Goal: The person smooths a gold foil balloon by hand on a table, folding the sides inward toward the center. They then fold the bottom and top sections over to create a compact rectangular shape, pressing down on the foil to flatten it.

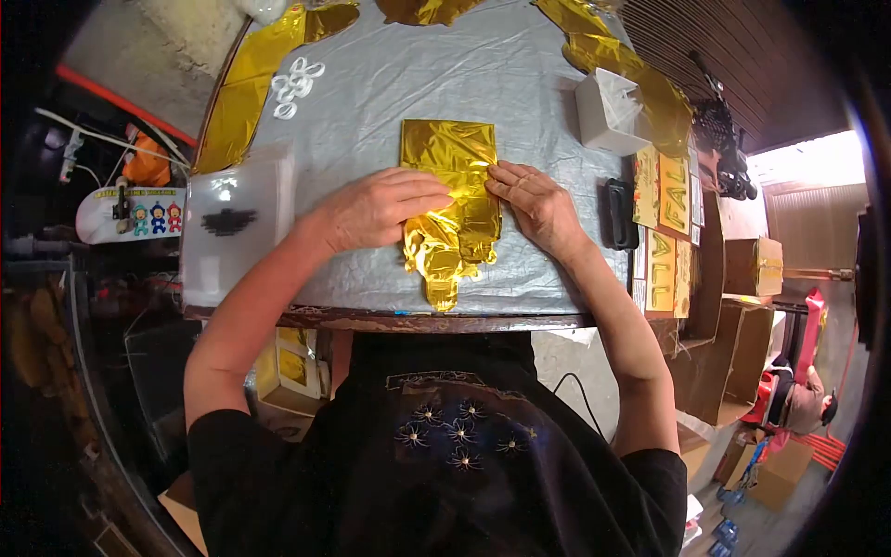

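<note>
A gold foil balloon lies flat and folded on the table in front of me, its crumpled narrow end pointing toward my body. My left hand rests on its left side, fingers stretched out flat across the foil. At the balloon's right edge is my right hand, with bent fingers held together and the tips closed on the foil. The underside of the foil and the left thumb are hidden.
A grey sheet covers the table. More gold foil lies along its edges. White ribbon loops, clear plastic sleeves, a white box, a black object and printed packages surround the middle.
</note>
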Motion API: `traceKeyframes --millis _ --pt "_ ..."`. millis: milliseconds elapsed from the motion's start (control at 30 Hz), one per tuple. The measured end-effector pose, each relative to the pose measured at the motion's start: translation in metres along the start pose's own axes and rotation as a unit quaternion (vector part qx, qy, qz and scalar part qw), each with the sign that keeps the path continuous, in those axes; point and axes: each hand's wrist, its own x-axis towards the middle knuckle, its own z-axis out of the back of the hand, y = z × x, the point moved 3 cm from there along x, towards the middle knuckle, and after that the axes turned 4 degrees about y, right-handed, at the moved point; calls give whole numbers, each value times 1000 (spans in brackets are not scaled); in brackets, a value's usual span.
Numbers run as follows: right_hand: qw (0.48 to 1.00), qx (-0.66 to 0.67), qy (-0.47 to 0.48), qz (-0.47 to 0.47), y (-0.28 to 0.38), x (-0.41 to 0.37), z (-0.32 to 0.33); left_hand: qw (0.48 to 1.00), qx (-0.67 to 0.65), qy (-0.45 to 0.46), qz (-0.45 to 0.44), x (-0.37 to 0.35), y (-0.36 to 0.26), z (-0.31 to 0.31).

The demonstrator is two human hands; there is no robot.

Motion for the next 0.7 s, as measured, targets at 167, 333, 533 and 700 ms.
traceKeyframes --millis 167,333,533,700 --pt "996 74 -1 -41 -4 -3 5 985 -136 -31 97 -8 -2 -12" --pt "984 156 68 -58 -4 -4 14 970 -193 -37 143 -10 -1 -11" --pt "986 135 86 -56 2 -3 18 958 -217 -51 180 -11 -1 -11" --pt "988 128 62 -64 -3 -7 7 959 -212 -61 176 -13 2 -14"
